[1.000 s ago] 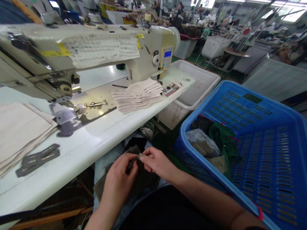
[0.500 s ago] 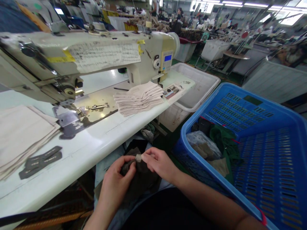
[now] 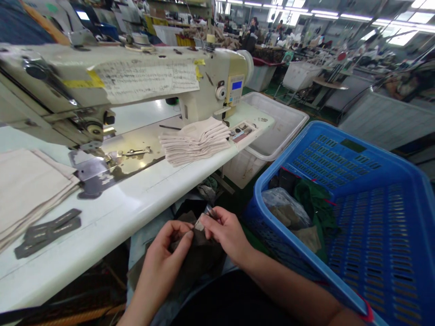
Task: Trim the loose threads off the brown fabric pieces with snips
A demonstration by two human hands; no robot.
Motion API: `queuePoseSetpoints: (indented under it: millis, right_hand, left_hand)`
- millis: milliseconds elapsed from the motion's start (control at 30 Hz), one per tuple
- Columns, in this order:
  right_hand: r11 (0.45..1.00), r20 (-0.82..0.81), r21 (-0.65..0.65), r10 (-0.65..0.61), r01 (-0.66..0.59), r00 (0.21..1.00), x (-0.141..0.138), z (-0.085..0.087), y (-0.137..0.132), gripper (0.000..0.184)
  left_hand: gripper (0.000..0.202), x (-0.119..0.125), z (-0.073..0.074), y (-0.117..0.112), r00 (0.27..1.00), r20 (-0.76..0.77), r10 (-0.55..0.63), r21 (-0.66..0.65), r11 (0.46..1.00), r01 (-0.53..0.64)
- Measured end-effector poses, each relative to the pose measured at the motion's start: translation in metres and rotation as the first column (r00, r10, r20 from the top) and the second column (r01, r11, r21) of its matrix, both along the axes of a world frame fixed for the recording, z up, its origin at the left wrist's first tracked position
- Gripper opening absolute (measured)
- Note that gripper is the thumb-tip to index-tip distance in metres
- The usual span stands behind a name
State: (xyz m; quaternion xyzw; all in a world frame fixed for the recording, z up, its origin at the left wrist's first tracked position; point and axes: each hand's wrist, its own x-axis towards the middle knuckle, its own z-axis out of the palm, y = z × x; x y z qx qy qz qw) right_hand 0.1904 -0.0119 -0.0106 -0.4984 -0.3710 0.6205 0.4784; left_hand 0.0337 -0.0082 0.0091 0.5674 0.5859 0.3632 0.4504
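Over my lap, my left hand [image 3: 173, 246] is closed, thumb and index finger pinching the edge of a dark olive cloth [image 3: 200, 258]. Close beside it, my right hand [image 3: 229, 235] pinches a small pale label-like piece [image 3: 200, 222] at the cloth's edge. A thin dark, shiny object [image 3: 210, 211] shows by the right fingertips; its kind is too small to tell. The rest of the cloth hangs below both hands, partly hidden by them.
A sewing machine [image 3: 146, 74] stands on the white table [image 3: 136, 208]. Pale cloth stacks [image 3: 195, 140] and grey strips [image 3: 49, 231] lie there. At right is a blue basket [image 3: 380, 217] with green cloth and a plastic bag; behind it, a white bin [image 3: 272, 111].
My right hand has turned a little, and the pale piece now tilts upward. The thin dark object has come into view at its fingertips. My left hand keeps its pinch.
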Motion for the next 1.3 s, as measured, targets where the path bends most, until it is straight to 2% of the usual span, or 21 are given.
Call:
queuePoseSetpoints:
  millis: [133, 267, 333, 400, 500, 533, 600, 700, 767, 1067, 1300]
  right_hand:
    - [0.997, 0.067, 0.081, -0.01, 0.004, 0.998, 0.0, 0.004, -0.003, 0.035]
    - [0.996, -0.092, -0.086, 0.028, -0.036, 0.995, -0.002, -0.001, 0.0, 0.038]
    - [0.988, -0.109, -0.137, 0.053, -0.067, 0.993, -0.002, -0.006, 0.001, 0.037]
    - [0.996, -0.012, -0.084, 0.029, -0.03, 0.999, -0.001, -0.009, 0.0, 0.032]
    - [0.991, 0.173, 0.114, -0.091, 0.072, 0.981, 0.003, -0.009, -0.008, 0.032]
    - [0.982, 0.214, 0.176, -0.102, 0.065, 0.972, 0.004, -0.006, -0.01, 0.032]
    - [0.97, 0.291, 0.237, -0.02, -0.052, 0.957, 0.006, -0.001, -0.014, 0.031]
    - [0.952, 0.382, 0.153, 0.189, -0.264, 0.905, 0.007, 0.006, -0.013, 0.031]
    - [0.943, 0.396, 0.081, 0.267, -0.322, 0.879, 0.007, 0.009, -0.01, 0.029]
    - [0.926, 0.445, 0.022, 0.329, -0.378, 0.833, 0.01, 0.012, -0.006, 0.022]
    - [0.929, 0.375, 0.034, 0.329, -0.368, 0.867, 0.009, 0.007, -0.005, 0.017]
  left_hand:
    - [0.033, 0.001, -0.003, 0.004, 1.0, 0.015, -0.016, -0.109, 0.994, 0.017]
    - [0.035, -0.001, -0.007, 0.0, 0.991, 0.13, 0.019, -0.282, 0.959, 0.018]
    - [0.035, -0.003, -0.009, -0.001, 0.986, 0.158, 0.045, -0.314, 0.949, 0.007]
    - [0.034, -0.005, -0.01, 0.0, 0.992, 0.112, 0.055, -0.287, 0.958, -0.021]
    - [0.032, -0.008, -0.008, 0.003, 0.998, -0.021, 0.061, -0.196, 0.979, -0.064]
    - [0.031, -0.008, -0.007, 0.005, 0.997, -0.057, 0.058, -0.169, 0.983, -0.067]
    - [0.031, -0.009, -0.005, 0.006, 0.993, -0.105, 0.044, -0.134, 0.989, -0.058]
    - [0.031, -0.007, -0.002, 0.006, 0.987, -0.158, 0.007, -0.107, 0.994, -0.024]
    - [0.031, -0.006, -0.002, 0.005, 0.982, -0.188, -0.012, -0.091, 0.996, -0.006]
    - [0.032, -0.007, -0.005, 0.004, 0.972, -0.233, -0.006, -0.069, 0.998, -0.011]
    - [0.027, -0.005, -0.001, 0.004, 0.959, -0.279, -0.04, -0.01, 0.999, 0.039]
